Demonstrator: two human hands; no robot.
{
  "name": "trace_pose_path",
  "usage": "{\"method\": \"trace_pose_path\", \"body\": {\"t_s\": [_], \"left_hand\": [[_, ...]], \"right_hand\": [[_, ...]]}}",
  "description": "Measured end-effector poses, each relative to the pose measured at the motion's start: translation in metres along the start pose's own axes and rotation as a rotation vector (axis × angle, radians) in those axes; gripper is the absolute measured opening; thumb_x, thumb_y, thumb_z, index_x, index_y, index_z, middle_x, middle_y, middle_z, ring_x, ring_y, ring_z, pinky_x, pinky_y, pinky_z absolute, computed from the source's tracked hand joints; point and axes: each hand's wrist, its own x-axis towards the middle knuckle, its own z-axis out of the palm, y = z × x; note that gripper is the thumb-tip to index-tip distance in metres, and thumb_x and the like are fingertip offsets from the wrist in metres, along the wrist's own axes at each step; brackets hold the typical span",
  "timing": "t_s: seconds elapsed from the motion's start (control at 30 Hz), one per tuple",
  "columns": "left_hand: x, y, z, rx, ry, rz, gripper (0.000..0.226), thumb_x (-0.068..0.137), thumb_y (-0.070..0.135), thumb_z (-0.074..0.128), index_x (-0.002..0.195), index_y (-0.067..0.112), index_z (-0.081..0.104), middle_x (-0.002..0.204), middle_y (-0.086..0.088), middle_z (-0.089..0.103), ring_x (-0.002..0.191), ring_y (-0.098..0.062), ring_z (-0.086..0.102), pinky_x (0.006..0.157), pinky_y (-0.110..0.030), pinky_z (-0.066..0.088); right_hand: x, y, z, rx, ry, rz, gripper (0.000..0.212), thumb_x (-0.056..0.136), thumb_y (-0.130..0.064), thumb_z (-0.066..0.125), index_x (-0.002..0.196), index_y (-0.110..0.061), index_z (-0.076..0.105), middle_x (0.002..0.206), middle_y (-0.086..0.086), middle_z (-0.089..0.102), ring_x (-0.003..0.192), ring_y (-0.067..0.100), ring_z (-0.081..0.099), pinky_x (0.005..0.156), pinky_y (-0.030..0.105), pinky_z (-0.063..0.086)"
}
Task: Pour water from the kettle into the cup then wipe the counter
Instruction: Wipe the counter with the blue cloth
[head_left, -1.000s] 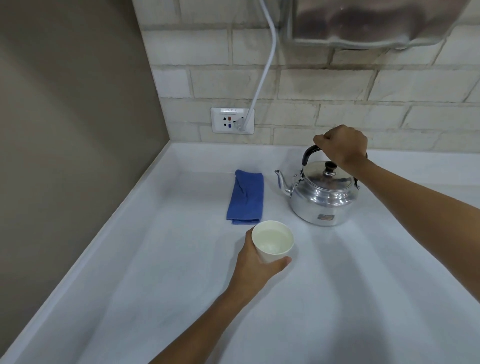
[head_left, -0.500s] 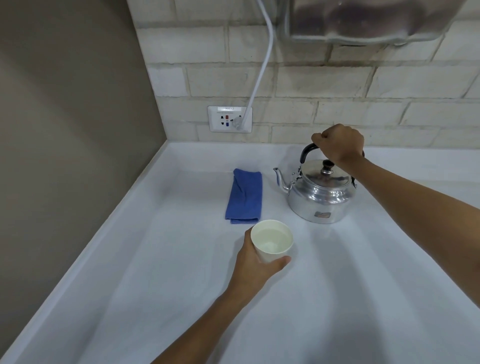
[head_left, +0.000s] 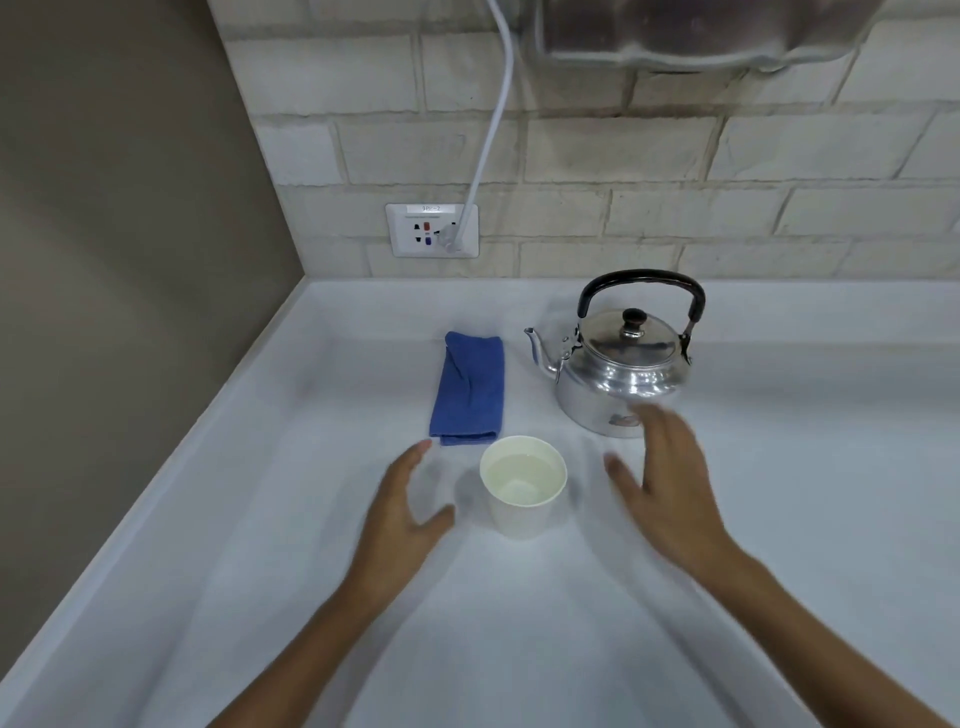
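A white cup (head_left: 523, 486) stands upright on the white tabletop (head_left: 519, 623) with water inside; a shiny kettle (head_left: 621, 371) stands behind it, lid on, spout pointing left; a folded blue cloth (head_left: 469, 389) lies flat beside the kettle.

A small white label strip at the top of the wall socket (head_left: 431, 230) carries a short printed code. It looks like "9PP-2", though the characters are small and faint, so the reading is not sure. The kettle (head_left: 621, 364) bears a small sticker low on its front, near the base, with red and dark marks; its text is too blurred to read, and a hand partly covers it. No other text, brand, number or sign can be read.
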Motion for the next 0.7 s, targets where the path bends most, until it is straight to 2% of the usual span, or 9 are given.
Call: {"method": "trace_pose_path", "body": {"t_s": [0.07,0.13,0.17,0.2,0.3,0.47,0.6,0.7], "left_hand": [[0.022,0.003,-0.007,0.028,0.094,0.004,0.058,0.08,0.005,0.065,0.131,0.022,0.042,0.131,0.01,0.043,0.118,-0.003,0.039,0.101,-0.02,0.03],[0.049,0.011,-0.004,0.063,0.116,0.084,0.05,0.084,0.009,0.061,0.13,0.02,0.043,0.132,0.008,0.044,0.118,-0.002,0.038,0.1,-0.019,0.03],[0.064,0.015,0.001,0.093,0.097,0.129,0.048,0.086,0.01,0.058,0.13,0.018,0.042,0.134,0.005,0.043,0.119,-0.003,0.037,0.1,-0.019,0.028],[0.08,0.016,0.008,0.129,0.064,0.165,0.046,0.088,0.01,0.056,0.131,0.014,0.041,0.137,0.0,0.042,0.123,-0.007,0.037,0.102,-0.02,0.027],[0.129,0.013,0.035,0.301,-0.049,0.187,0.047,0.093,0.017,0.047,0.136,0.007,0.034,0.147,-0.011,0.032,0.135,-0.023,0.029,0.112,-0.032,0.023],[0.191,-0.015,0.07,0.683,-0.163,0.066,0.053,0.098,0.03,0.024,0.144,0.007,0.01,0.155,-0.011,0.008,0.142,-0.026,0.006,0.116,-0.038,0.01],[0.21,-0.033,0.086,0.807,-0.176,0.049,0.054,0.098,0.033,0.018,0.143,0.005,0.008,0.155,-0.012,0.008,0.142,-0.028,-0.001,0.117,-0.041,0.008],[0.21,-0.034,0.086,0.852,-0.247,0.072,0.054,0.098,0.032,0.017,0.143,0.005,0.007,0.155,-0.012,0.007,0.142,-0.028,-0.002,0.117,-0.039,0.001]], "right_hand": [[-0.031,0.006,0.016,-0.112,-0.184,0.107,0.059,0.092,-0.041,0.039,0.139,-0.006,0.024,0.148,0.015,0.029,0.137,0.029,0.02,0.112,0.038,0.018],[-0.05,0.009,0.029,-0.26,-0.295,0.151,0.079,0.084,-0.062,-0.002,0.143,-0.011,0.01,0.155,0.01,0.01,0.142,0.025,0.003,0.116,0.037,0.005],[-0.055,0.011,0.033,-0.326,-0.319,0.137,0.091,0.074,-0.064,-0.022,0.144,-0.012,0.005,0.156,0.009,0.005,0.142,0.023,-0.001,0.116,0.036,0.0],[-0.058,0.011,0.036,-0.366,-0.324,0.131,0.097,0.068,-0.062,-0.032,0.144,-0.013,0.002,0.156,0.008,0.002,0.142,0.022,-0.003,0.115,0.035,-0.004],[-0.061,0.013,0.041,-0.377,-0.311,0.151,0.093,0.069,-0.059,-0.032,0.144,-0.013,-0.002,0.156,0.007,-0.001,0.142,0.02,-0.007,0.113,0.034,-0.009],[-0.057,0.011,0.041,-0.344,-0.324,0.183,0.084,0.065,-0.059,-0.036,0.136,-0.016,-0.022,0.154,0.002,-0.014,0.135,0.013,-0.025,0.112,0.031,-0.015],[-0.057,0.009,0.044,-0.344,-0.322,0.192,0.086,0.069,-0.059,-0.033,0.139,-0.014,-0.013,0.153,0.003,-0.011,0.136,0.017,-0.022,0.11,0.032,-0.017],[-0.058,0.007,0.044,-0.371,-0.32,0.175,0.083,0.066,-0.056,-0.036,0.137,-0.015,-0.021,0.153,0.003,-0.016,0.137,0.016,-0.023,0.113,0.032,-0.016]]}}
